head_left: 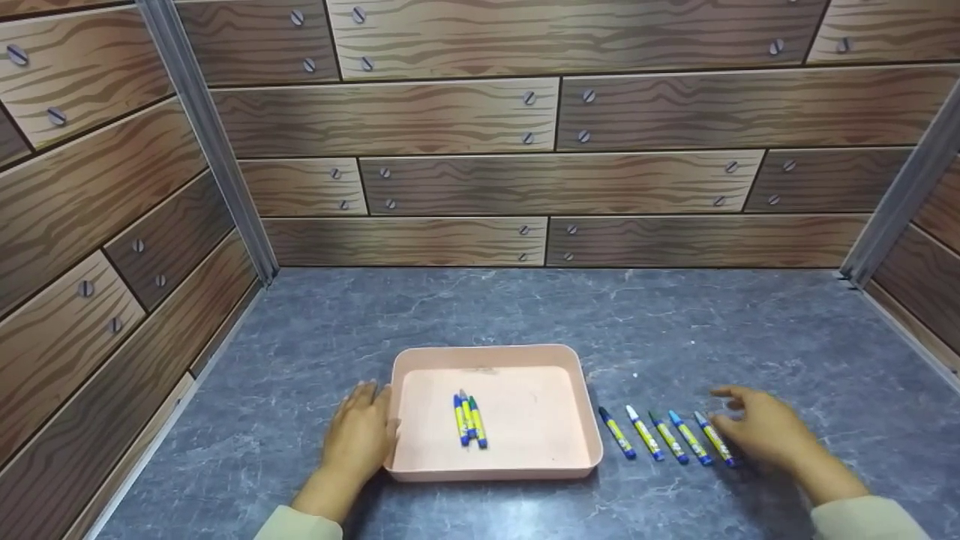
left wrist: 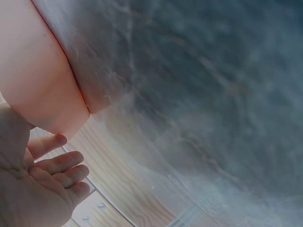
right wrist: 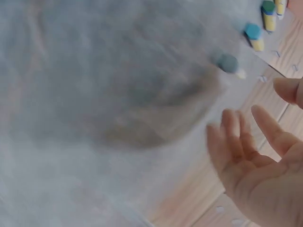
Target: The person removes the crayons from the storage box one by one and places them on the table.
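Note:
In the head view, a pink tray (head_left: 529,420) sits on the table with three crayons (head_left: 470,421) in yellow and blue wrappers lying together inside. My left hand (head_left: 358,435) rests against the tray's left wall, its fingers extended along the outside. To the right of the tray lie several more crayons in a slanted row: a dark one (head_left: 617,433), a white one (head_left: 645,433), a dark green one (head_left: 668,437), a light blue one (head_left: 689,437) and a grey one (head_left: 714,439). My right hand (head_left: 776,431) is beside the grey crayon, thumb and fingers apart, holding nothing.
The table (head_left: 480,307) has a dark grey marbled top. Wood-patterned panels (head_left: 450,116) stand at the back and both sides, with metal strips (head_left: 217,142) at the corners. Small white specks (head_left: 635,375) dot the table right of the tray.

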Demonstrator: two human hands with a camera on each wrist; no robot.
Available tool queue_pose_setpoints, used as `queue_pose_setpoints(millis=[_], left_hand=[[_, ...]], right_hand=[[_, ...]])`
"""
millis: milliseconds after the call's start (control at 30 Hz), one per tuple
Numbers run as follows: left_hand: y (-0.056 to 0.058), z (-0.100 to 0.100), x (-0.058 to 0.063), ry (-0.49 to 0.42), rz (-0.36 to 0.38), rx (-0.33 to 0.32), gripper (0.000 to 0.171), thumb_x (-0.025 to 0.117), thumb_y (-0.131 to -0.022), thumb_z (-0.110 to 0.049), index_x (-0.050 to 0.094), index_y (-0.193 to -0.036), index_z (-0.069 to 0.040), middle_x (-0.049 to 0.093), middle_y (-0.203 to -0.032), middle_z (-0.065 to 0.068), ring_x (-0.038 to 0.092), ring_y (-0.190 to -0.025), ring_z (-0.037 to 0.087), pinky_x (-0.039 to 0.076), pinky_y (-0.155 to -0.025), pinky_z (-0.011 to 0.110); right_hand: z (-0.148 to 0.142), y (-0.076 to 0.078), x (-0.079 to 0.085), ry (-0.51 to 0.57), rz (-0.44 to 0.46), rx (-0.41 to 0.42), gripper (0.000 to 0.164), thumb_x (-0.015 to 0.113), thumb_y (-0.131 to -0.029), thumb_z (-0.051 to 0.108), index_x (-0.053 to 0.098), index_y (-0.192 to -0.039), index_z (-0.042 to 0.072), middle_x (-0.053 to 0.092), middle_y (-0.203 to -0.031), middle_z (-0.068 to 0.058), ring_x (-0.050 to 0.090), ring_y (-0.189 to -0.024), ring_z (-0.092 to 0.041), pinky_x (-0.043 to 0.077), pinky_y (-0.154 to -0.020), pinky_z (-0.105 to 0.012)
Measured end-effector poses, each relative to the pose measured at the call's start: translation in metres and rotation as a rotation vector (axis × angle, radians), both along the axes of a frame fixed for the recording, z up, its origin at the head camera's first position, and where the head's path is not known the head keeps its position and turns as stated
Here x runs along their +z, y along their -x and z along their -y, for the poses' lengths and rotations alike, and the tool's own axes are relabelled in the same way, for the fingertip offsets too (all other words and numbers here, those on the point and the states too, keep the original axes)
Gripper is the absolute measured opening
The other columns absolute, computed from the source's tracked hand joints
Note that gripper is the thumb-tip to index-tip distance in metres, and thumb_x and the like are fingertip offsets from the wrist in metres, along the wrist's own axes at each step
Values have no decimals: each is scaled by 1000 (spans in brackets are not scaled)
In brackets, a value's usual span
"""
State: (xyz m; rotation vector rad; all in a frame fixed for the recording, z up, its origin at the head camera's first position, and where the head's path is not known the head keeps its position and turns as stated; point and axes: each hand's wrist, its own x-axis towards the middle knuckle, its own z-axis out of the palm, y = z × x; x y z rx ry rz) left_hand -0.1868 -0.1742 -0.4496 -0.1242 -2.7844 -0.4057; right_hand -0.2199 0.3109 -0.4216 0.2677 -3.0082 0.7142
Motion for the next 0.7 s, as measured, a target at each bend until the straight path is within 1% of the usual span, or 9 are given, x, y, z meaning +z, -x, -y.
queue_pose_setpoints(millis=[100,167,233,300,367,467,600,700], left_hand=[[0,0,0,-1,1,3,45,69,-83,-15,60,-122,5,53,-127,29,47,-122,45,36,-103,53],[0,0,0,-4,2,3,45,69,-83,-15,60,-122,5,53,-127,29,47,-122,45,36,-103,54],[0,1,0,-6,-5,-2,45,70,-83,-15,60,-121,6,54,-126,29,47,-121,45,36,-102,54],[-1,1,-1,-14,-13,-6,44,70,-82,-14,60,-121,6,54,-126,29,47,-121,45,37,-102,55],[-1,1,-1,-17,-21,-9,44,70,-82,-14,61,-120,6,54,-125,29,48,-121,45,37,-102,55],[-1,1,-1,-22,-24,-11,44,70,-82,-14,60,-120,6,54,-125,29,47,-121,45,37,-102,55],[-1,1,-1,-14,-25,-10,44,70,-82,-15,60,-120,5,54,-126,29,48,-121,45,37,-102,55],[0,1,-2,-7,-25,-6,44,70,-82,-15,60,-121,5,54,-126,28,48,-121,45,37,-102,54]], right_hand=[[8,2,9,-68,-61,4,51,62,-91,32,56,-123,-7,54,-114,-38,51,-104,-56,39,-85,-69],[15,3,15,-106,-81,-2,60,57,-92,44,54,-126,-6,49,-120,-40,45,-108,-60,36,-87,-72],[23,4,21,-127,-94,-12,69,52,-92,54,52,-130,-4,45,-126,-39,40,-112,-61,31,-89,-74],[32,5,26,-135,-103,-27,75,47,-91,60,49,-134,-1,42,-130,-37,36,-115,-61,27,-90,-76],[40,5,31,-143,-111,-38,80,44,-90,65,45,-138,1,38,-135,-36,32,-118,-61,22,-92,-77],[51,6,37,-147,-148,-42,83,44,-89,67,41,-141,3,33,-138,-35,29,-121,-61,18,-95,-76],[63,8,42,-152,-191,-36,83,45,-88,68,41,-141,4,32,-140,-34,30,-122,-60,18,-97,-75],[73,9,45,-151,-202,-26,83,46,-87,68,41,-142,5,33,-140,-33,30,-122,-59,19,-96,-75]])
